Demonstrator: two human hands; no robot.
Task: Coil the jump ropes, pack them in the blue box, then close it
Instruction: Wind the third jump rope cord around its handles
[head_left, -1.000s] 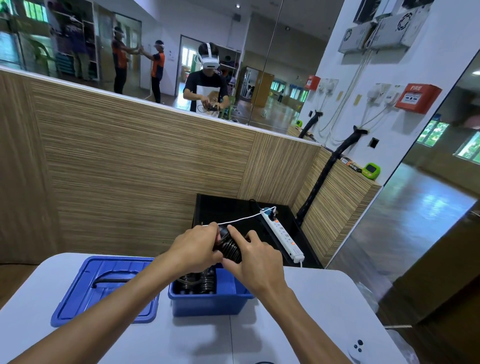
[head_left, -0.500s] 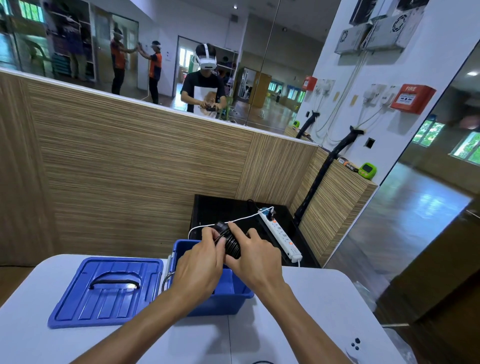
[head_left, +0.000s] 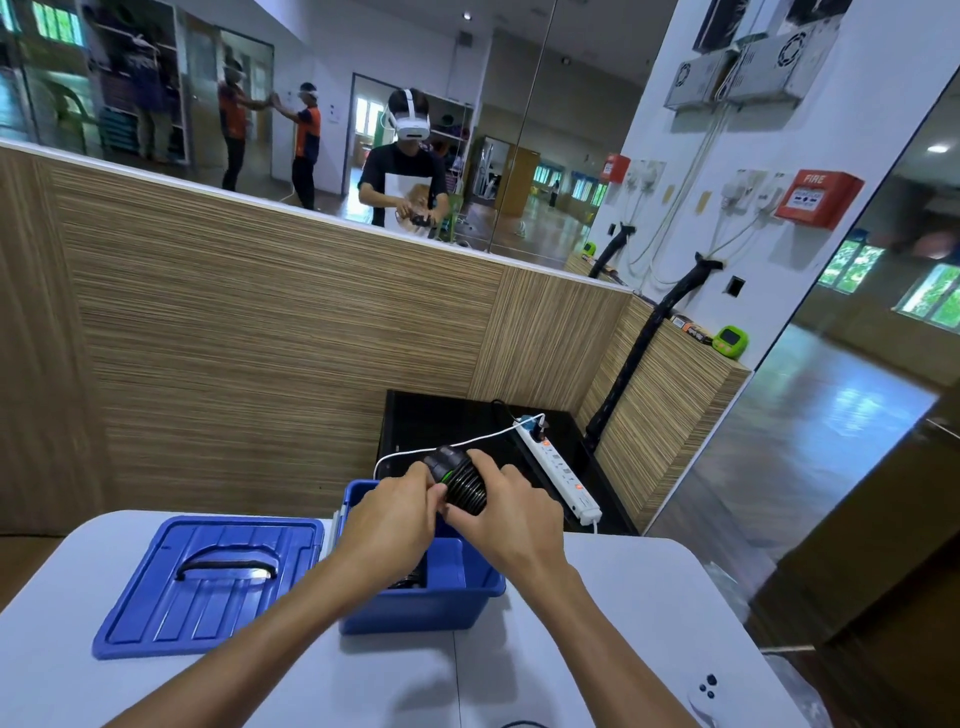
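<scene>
Item: coiled jump rope (head_left: 460, 483), black, green-trimmed handle end; held above open blue box (head_left: 415, 605), w/ lid (head_left: 208, 587) flat on table (head_left: 623, 597) beside it.
Left hand (head_left: 389, 525): pinching coil's near end. Right hand (head_left: 511, 512): curled round bundle.
Handling: prob. light, springy; grip across wraps or it unwinds.
Vs 1 s ago: bundle tighter, hands closer together.

Wood-grain partition (head_left: 260, 338), mirror wall (head_left: 519, 130) (reflecting hall); glossy floor (head_left: 831, 415)
</scene>
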